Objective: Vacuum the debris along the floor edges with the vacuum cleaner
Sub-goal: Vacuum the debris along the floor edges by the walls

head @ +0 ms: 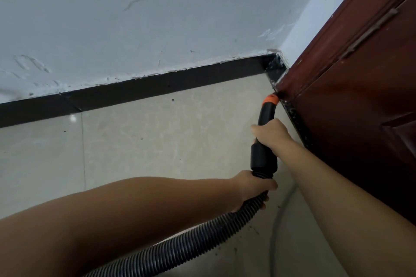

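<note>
Where the pale tiled floor (157, 137) meets the white wall (135, 18), a black skirting strip (144, 90) runs from the left edge up to the corner. A few dark specks (172, 99) lie scattered on the tiles near that strip. From the lower left, a bare forearm reaches across the frame, and the left hand (254, 189) curls round the black ribbed vacuum hose (171, 252) just below the point where it joins the rigid tube; its fingers wrap under the hose and the knuckles face up. The hose sweeps down and leftward out of the bottom of the view. Above that hand stands the black vacuum nozzle tube (263, 153), tilted slightly toward the corner. The right hand (271, 134) grips the tube higher up, fingers closed round it from the right side, with the arm stretching back toward the lower right. The tube ends in an orange collar (271, 99), and its tip sits against the floor edge at the bottom corner of the dark red door (351, 87), touching or nearly touching it. A thin grey cord (278, 220) lies on the floor beside the door, between the two arms. Fine dark debris (249, 229) dots the tiles near the cord.
</note>
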